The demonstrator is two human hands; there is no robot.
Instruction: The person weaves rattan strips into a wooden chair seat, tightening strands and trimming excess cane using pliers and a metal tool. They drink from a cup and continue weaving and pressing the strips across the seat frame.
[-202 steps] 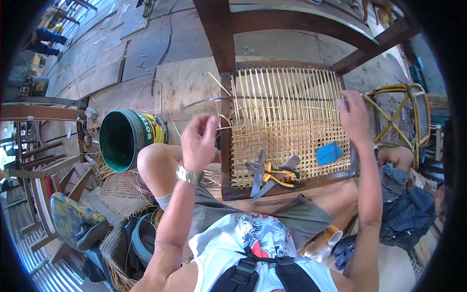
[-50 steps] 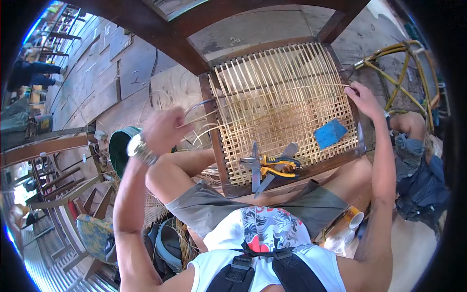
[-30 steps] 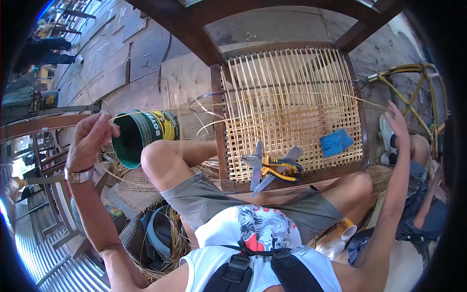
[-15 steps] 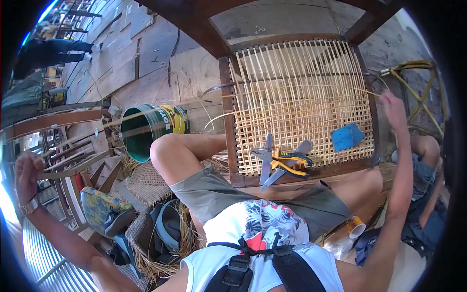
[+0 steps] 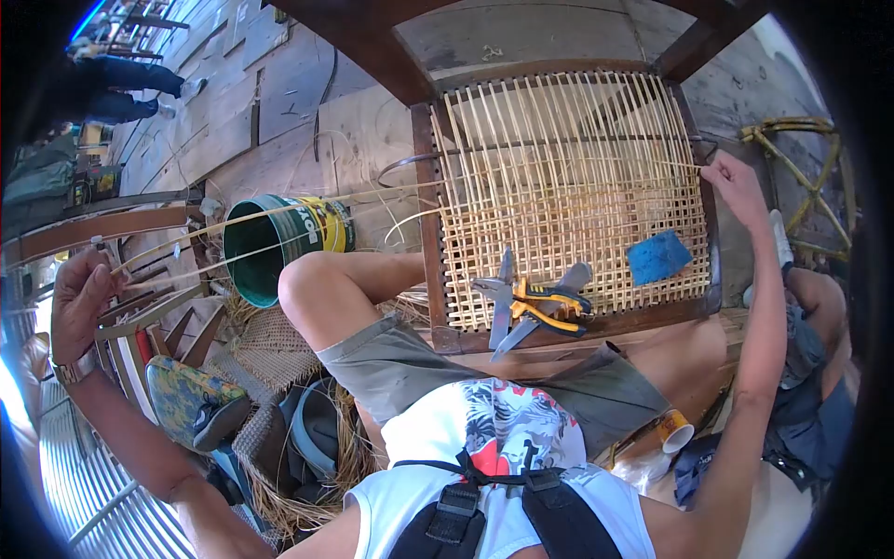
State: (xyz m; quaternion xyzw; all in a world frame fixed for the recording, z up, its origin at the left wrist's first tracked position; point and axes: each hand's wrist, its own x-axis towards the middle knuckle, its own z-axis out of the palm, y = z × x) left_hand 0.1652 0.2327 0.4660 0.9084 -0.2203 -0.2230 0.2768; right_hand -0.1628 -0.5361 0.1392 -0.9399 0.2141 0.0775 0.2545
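A wooden chair frame (image 5: 426,224) with a partly woven cane seat (image 5: 577,205) lies before my legs. Far to the left, my left hand (image 5: 82,303) is closed on a long pale cane strand (image 5: 382,192), which stretches across to the seat. My right hand (image 5: 736,186) pinches a strand end at the right rail. A dark flat rod (image 5: 559,143) passes through the upright canes, its curved end sticking out left. Pliers with yellow-black handles (image 5: 551,296) and metal blades (image 5: 501,312) rest on the lower weave beside a blue sponge (image 5: 659,258).
A green bucket (image 5: 244,256) lies tipped beside my knee. Left of me are wooden chair parts (image 5: 121,230), a patterned cushion (image 5: 177,396) and cane scraps (image 5: 358,466). Another person's leg (image 5: 819,298) is at right, near a yellowish cane frame (image 5: 805,182).
My left hand has turned and shifted slightly right, and the strand hangs less blurred. My right hand has moved slightly down and left, close against the right rail.
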